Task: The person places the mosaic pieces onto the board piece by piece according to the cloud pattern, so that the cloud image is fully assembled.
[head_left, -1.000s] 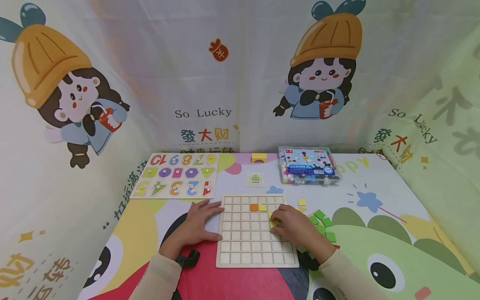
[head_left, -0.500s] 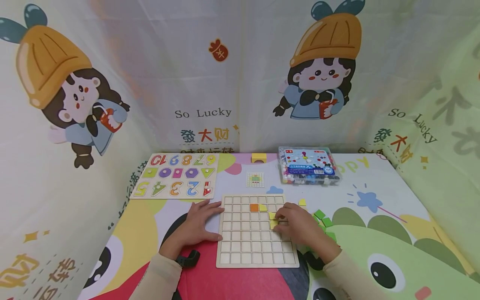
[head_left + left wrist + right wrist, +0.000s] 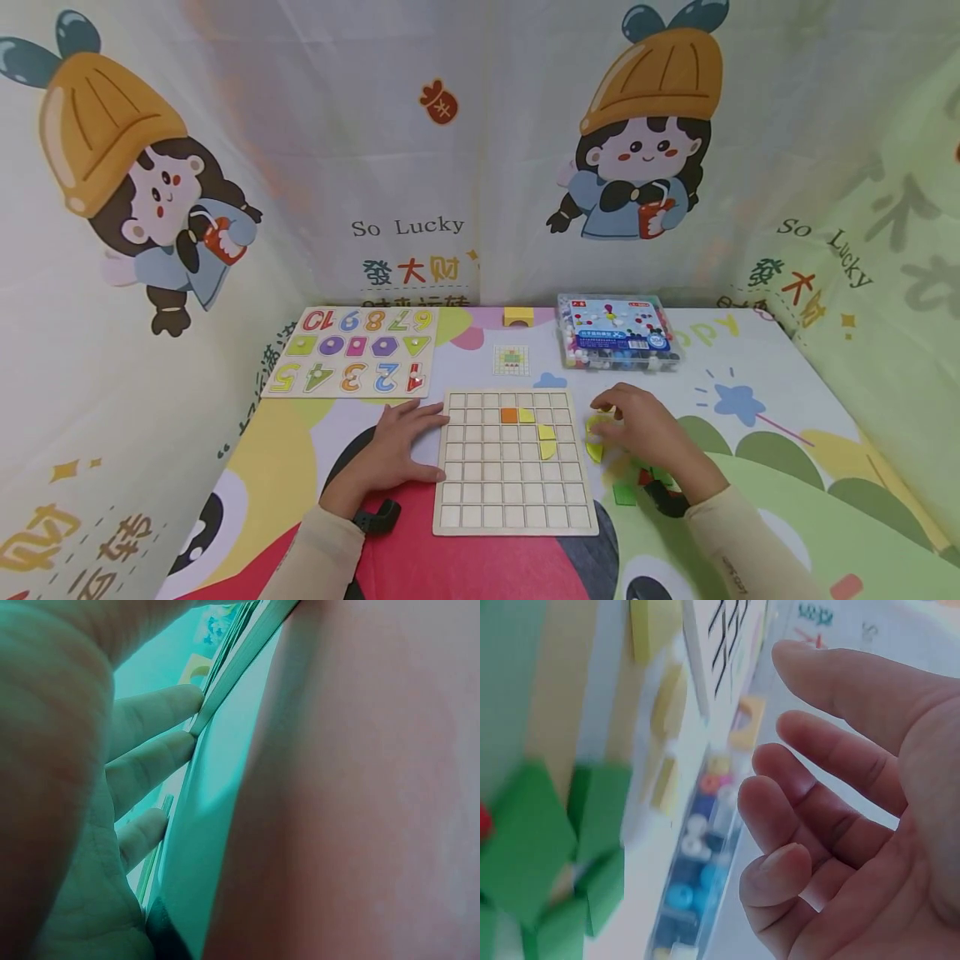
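Note:
A wooden grid board (image 3: pixel 476 471) lies at the middle of the table. On it are an orange square tile (image 3: pixel 509 415) and three yellow tiles with a rounded side; the lowest yellow tile (image 3: pixel 548 450) sits toward the right. My left hand (image 3: pixel 392 446) has its fingers spread, fingertips at the board's left edge; the left wrist view shows the fingertips (image 3: pixel 187 742) against that edge. Right of the board, my right hand (image 3: pixel 645 429) hovers over loose yellow tiles (image 3: pixel 595 452), fingers loosely bent. In the right wrist view, nothing lies between those fingers (image 3: pixel 769 814).
Green tiles (image 3: pixel 624 494) and a bit of red lie under the right wrist. Behind the board are a small pattern card (image 3: pixel 511 360), a yellow arch block (image 3: pixel 518 316) and a clear box of beads (image 3: pixel 618 333). A number puzzle board (image 3: pixel 348 352) lies back left.
My right hand has let go of the lower yellow tile on the board and moved right, over the loose yellow tiles. My left hand has stayed at the board's edge.

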Tool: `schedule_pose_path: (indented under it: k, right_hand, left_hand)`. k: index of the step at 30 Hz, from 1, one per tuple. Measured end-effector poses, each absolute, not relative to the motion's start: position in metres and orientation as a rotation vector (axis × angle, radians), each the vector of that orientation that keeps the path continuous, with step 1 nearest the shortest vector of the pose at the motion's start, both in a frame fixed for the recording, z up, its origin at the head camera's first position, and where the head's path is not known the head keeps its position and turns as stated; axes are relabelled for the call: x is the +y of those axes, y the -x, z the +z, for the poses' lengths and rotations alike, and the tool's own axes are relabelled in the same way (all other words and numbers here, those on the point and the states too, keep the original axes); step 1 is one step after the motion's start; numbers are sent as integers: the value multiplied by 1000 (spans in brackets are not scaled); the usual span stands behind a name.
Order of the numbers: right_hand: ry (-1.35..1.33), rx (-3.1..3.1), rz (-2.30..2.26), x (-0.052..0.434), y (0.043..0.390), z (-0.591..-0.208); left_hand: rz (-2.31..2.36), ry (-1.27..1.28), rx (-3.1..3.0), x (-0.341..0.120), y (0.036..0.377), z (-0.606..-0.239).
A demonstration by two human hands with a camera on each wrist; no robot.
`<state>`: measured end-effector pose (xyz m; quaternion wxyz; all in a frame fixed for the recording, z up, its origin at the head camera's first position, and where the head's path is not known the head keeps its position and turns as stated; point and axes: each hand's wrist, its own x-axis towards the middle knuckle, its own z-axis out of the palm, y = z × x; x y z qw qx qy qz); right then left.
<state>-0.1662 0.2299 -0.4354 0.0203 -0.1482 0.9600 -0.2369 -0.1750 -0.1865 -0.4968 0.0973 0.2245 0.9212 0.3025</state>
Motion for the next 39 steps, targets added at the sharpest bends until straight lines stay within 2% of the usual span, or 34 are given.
schedule_pose_path:
  k: [16, 39]
  right_hand:
    - [349, 2825, -727, 261, 207, -447]
    - [508, 2839, -637, 266, 216, -461]
  left_hand:
    - [903, -663, 2718, -186, 174, -497]
    - [907, -659, 2723, -184, 173, -496]
